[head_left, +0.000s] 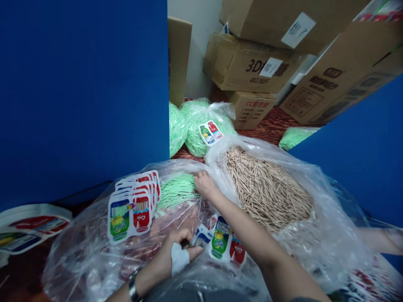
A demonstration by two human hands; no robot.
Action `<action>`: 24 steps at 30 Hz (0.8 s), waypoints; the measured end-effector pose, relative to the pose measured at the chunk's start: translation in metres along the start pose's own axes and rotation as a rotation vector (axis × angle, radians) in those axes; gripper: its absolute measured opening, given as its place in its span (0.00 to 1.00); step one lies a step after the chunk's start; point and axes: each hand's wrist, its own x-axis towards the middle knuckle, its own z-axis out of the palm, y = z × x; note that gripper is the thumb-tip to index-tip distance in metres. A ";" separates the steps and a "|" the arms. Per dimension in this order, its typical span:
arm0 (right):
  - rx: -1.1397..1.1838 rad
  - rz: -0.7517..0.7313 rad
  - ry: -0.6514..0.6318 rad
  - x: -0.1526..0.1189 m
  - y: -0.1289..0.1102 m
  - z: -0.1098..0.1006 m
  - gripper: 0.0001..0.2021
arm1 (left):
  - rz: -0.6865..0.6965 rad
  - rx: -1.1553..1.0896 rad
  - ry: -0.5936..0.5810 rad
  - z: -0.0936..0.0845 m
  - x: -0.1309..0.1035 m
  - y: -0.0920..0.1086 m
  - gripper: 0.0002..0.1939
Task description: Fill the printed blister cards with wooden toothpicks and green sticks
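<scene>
Our green sticks (pixel 176 191) lie in a pile just left of our right hand (pixel 205 184), with their long way running mostly left from its fingers. That hand is nearer; its fingers are curled at the pile's end, but we can't tell if they grip any. Our left hand (pixel 180 248) pinches a card pack (pixel 202 234), with the pile beyond it. Brown sticks (pixel 267 188) sit right of our right hand.

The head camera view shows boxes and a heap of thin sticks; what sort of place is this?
Probably a storeroom or small workroom, though only part shows. Cardboard boxes are stacked at the back, thin brown sticks lie in a large heap, and printed Sprite-and-Cola cards lie overlapping.
</scene>
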 end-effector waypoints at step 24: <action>1.180 0.109 -0.430 -0.059 0.032 -0.027 0.18 | 0.207 0.153 -0.022 -0.042 0.014 0.021 0.11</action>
